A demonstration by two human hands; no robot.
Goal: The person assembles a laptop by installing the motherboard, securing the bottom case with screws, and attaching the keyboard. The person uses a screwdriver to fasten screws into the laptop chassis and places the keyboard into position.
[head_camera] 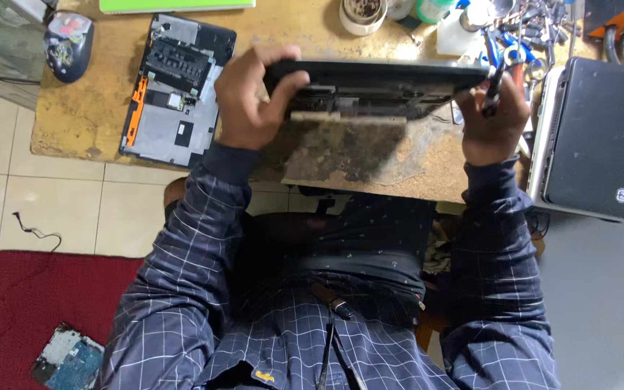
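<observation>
- A black laptop body (377, 85) is held edge-on above the wooden workbench (81, 108), stretched between the two hands and lifted clear of the surface; its long thin side faces the camera.
- The left hand (250, 101) clamps the laptop's left end, thumb curled onto the top edge and fingers wrapped beneath; the right hand (496, 119) grips the right end, fingers closed around the corner together with a dark slim tool (492, 90) that stands up beside the casing; what kind of tool it is cannot be told.
- The laptop's underside and its far face are hidden; a worn grey pad (344, 148) lies on the bench just below it, partly shadowed.
- Left of the left hand lies an opened laptop base (175, 90) with its boards and an orange strip showing; a dark computer mouse (68, 45) sits at the bench's far left corner.
- At the right, a closed dark laptop (604, 141) rests on a grey surface, cut off by the frame edge; a roll of tape (362, 14) and a tangle of hand tools (525, 36) crowd the far edge, too cluttered to sort out.
- Below the bench, pale floor tiles (59, 209), a red mat (45, 303) and a bare circuit board (66, 357) show beside the person's checked sleeves.
</observation>
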